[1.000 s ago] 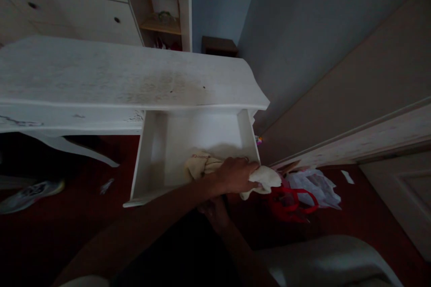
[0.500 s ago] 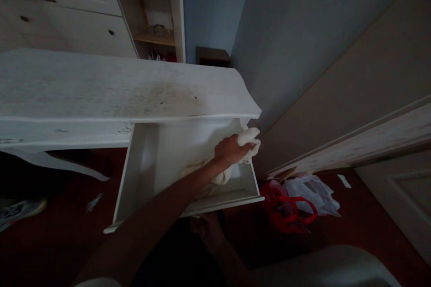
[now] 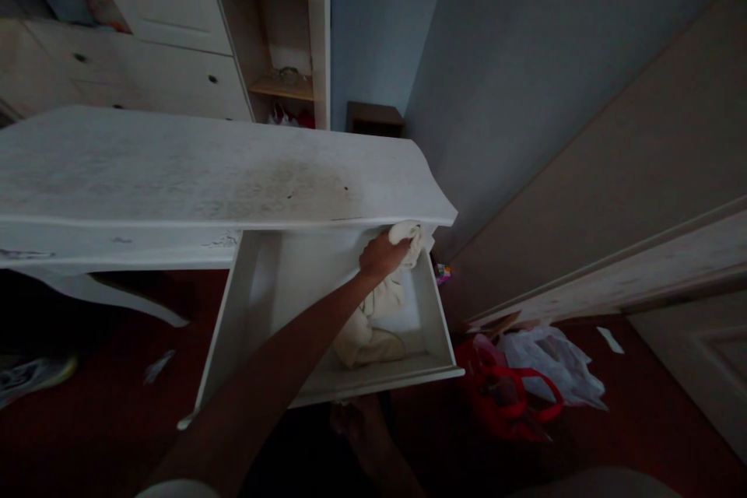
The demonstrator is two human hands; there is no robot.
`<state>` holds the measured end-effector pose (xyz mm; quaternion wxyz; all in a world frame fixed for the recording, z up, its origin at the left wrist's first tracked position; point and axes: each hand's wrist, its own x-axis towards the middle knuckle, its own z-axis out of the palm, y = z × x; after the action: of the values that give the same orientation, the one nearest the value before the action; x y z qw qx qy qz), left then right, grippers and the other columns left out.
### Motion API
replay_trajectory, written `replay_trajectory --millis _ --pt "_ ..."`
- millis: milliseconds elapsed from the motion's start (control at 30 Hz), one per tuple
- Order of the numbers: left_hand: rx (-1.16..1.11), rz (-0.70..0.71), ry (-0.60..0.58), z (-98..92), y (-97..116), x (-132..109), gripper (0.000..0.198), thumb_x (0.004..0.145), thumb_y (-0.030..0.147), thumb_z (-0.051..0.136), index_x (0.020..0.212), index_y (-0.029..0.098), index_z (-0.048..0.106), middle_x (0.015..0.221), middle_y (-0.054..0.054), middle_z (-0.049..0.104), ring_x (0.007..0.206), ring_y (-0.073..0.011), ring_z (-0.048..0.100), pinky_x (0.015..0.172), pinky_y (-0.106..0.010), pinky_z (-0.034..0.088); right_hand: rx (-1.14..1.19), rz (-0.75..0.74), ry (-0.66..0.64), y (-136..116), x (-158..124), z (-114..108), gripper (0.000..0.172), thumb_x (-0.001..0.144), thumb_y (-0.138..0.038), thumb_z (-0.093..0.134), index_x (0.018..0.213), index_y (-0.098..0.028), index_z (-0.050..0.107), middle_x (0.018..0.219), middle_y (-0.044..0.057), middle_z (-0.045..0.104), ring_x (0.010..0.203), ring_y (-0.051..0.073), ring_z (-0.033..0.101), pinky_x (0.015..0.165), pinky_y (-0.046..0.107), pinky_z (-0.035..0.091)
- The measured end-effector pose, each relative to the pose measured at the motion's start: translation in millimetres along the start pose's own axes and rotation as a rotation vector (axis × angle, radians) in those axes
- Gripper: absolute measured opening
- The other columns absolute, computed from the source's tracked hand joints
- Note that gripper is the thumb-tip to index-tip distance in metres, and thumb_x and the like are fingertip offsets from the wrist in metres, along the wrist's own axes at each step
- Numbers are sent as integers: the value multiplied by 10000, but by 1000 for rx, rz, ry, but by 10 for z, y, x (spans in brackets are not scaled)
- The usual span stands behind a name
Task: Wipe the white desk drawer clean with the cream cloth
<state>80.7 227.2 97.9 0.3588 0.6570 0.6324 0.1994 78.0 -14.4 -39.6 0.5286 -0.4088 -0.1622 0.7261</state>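
My left hand (image 3: 382, 257) reaches across the pulled-out white drawer (image 3: 292, 272). Its fingers are closed on a bunched cream cloth (image 3: 412, 240) at the drawer's back right corner. More cream fabric (image 3: 365, 338) lies crumpled on the drawer floor, partly behind my left forearm; whether it is one piece with the held part I cannot tell. Below the drawer front, in deep shadow, my right hand (image 3: 353, 416) has its fingers curled against the drawer's outer face.
The white table top (image 3: 175, 163) above the drawer carries dark smudges. A red bag (image 3: 502, 389) and a white plastic bag (image 3: 554, 366) lie on the red floor at right. Behind stand a white cabinet (image 3: 169, 70) and a small brown box (image 3: 374, 118). A shoe (image 3: 35, 380) shows at left.
My left hand has moved with the cloth from the drawer's right side wall in toward the back corner. More of the fabric on the drawer floor shows. The view has tilted up slightly.
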Motion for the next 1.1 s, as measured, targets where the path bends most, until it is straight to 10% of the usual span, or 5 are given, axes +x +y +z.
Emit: replay_trajectory --millis 333,467,600,833,1100 --pt "798 445 261 -534 -655 -277 484 901 161 500 1380 231 504 1313 -207 600 1238 -370 517 1008 -657 325 -1 46 8 0 -3 -28 399 604 -539 824 634 -207 604 523 -56 496 465 92 410 490 253 357" --pt "874 492 13 -713 -743 -463 388 888 336 591 1243 182 614 1296 -204 616 1198 -361 552 993 -574 378 38 65 21 -28 -8 -20 379 587 -499 846 679 -205 626 576 -46 541 508 103 443 484 245 355" --pt "809 551 -222 -752 -842 -758 828 734 738 595 1311 145 570 1352 -247 571 1244 -435 496 991 -661 340 65 65 19 -48 -4 -13 366 576 -450 862 687 -207 612 589 -43 552 524 110 457 482 247 357" --pt "796 644 -250 -479 -1113 -1113 992 692 774 584 1474 186 414 1515 -243 403 1416 -478 252 1067 -753 78 90 92 25 -48 -3 -32 347 587 -435 861 705 -212 624 609 -45 574 529 109 475 496 251 378" --pt "829 457 27 -647 -1221 -786 489 827 234 543 1315 200 557 1359 -171 573 1200 -363 499 918 -553 394 47 82 50 -60 -27 -45 337 581 -464 871 640 -200 669 567 -35 579 508 112 474 510 263 386"
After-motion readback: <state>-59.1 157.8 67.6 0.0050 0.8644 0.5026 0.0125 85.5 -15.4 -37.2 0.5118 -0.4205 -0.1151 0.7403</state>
